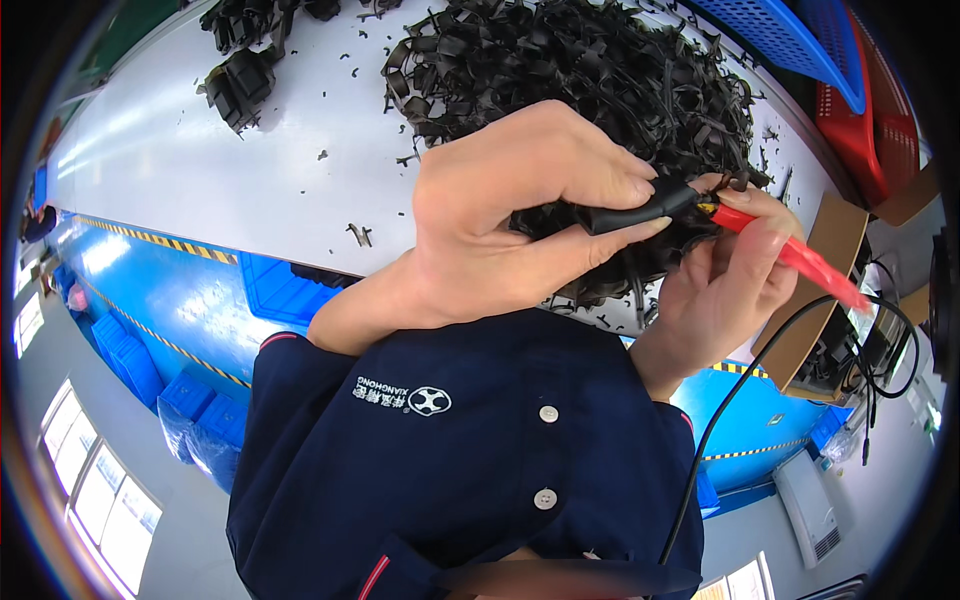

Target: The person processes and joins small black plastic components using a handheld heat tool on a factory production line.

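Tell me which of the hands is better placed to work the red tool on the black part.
Right, probably: the right hand grips the red-handled tool, its tip at the black part. The left hand pinches that part, steadying it above the white table.

A dark navy button-front shirt (pixel 470 440) — white buttons, red piping, small white chest emblem — and bare forearms.

Bright, even light; soft glare on white table (pixel 250 170); strong fisheye bending, dark vignette at rim; centre sharp.

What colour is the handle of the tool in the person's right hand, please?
Red; the tool handle shows clearly in the head view, held by the right hand.
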A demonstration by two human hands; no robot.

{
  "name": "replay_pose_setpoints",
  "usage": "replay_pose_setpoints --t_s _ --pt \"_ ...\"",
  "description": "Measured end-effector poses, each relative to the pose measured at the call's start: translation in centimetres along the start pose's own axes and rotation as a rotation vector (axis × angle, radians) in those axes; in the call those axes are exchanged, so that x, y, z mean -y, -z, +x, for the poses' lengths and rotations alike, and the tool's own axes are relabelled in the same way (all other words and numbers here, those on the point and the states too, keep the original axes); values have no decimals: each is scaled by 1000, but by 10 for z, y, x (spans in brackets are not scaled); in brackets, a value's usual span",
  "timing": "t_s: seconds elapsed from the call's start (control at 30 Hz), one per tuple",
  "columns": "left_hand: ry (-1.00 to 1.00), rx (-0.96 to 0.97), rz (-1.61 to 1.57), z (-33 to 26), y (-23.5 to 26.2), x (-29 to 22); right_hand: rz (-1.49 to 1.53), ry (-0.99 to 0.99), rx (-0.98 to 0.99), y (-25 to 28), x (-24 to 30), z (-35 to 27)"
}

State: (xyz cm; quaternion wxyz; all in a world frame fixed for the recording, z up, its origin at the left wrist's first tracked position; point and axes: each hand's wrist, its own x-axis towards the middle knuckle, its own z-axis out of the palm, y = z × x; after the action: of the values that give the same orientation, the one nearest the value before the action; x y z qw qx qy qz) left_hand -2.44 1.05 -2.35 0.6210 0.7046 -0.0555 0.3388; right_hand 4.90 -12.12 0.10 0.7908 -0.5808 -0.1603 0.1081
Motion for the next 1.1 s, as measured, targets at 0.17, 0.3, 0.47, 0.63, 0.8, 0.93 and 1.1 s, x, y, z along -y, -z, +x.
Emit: replay_pose_setpoints --t_s 0.17,0.3,0.47,0.63,0.8,0.93,1.1 --pt "-296 31 207 -3 0 -1 -833 433 24 -11 -9 3" --pt "-288 98 -26 3 10 -11 -733 315 -73 1 -28 16" --pt "-27 98 -138 9 17 -11 -598 267 -109 7 -18 24" --pt "171 -47 -226 10 4 -20 -161 518 -41 15 -1 17" --pt "81 6 -29 6 5 -14 95 68 226 1 1 4" --pt "216 -74 -91 3 0 -20 34 26 225 3 2 6" --pt "178 -26 78 3 2 -14 115 -92 174 3 2 5"
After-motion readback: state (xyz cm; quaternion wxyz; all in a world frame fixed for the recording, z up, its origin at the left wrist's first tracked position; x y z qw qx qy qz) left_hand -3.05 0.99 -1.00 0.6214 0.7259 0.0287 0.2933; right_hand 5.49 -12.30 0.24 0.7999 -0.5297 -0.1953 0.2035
